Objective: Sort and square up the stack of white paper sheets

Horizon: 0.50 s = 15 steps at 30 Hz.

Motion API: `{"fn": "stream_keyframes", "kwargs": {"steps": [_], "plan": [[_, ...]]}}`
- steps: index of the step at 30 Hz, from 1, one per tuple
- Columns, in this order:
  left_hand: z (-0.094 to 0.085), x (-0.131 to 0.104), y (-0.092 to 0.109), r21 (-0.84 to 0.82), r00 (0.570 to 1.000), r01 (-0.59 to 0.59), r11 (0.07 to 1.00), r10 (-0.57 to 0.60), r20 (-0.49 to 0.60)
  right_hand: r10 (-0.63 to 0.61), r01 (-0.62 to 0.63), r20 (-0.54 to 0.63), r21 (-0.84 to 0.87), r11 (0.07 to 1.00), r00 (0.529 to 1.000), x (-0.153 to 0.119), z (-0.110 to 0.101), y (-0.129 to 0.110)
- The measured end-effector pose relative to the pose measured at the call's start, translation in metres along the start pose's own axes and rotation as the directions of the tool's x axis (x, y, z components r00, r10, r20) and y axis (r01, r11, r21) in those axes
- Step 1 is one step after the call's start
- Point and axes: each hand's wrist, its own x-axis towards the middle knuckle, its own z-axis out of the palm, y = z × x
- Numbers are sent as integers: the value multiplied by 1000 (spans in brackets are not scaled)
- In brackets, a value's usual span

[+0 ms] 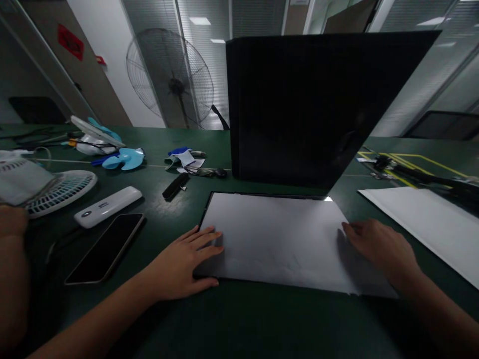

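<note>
A white sheet [280,239] lies flat on the green table [239,319], over a thin black panel whose edge shows around it. My left hand [183,264] rests palm down on the sheet's left edge, fingers spread. On the sheet's right side lies my right hand [377,247], flat on the paper with fingers pointing left. Neither hand holds anything. Behind the sheet a large black board [299,104] stands tilted up.
A black phone [107,247] and a white remote-like bar [108,205] lie left of my left hand. Further left are a white fan grille [60,189], blue fan blades [123,158] and another person's arm [13,279]. A second white sheet [426,224] lies at right. A floor fan [170,80] stands behind.
</note>
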Motion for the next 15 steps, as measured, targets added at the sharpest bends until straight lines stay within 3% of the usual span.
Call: {"fn": "stream_keyframes", "kwargs": {"steps": [6, 15], "plan": [[1, -1, -6, 26, 999, 36, 999, -36, 12, -18, 18, 3, 87, 996, 1000, 15, 8, 8], [1, -1, -5, 38, 998, 53, 998, -53, 17, 93, -96, 26, 185, 978, 995, 33, 15, 14]]}}
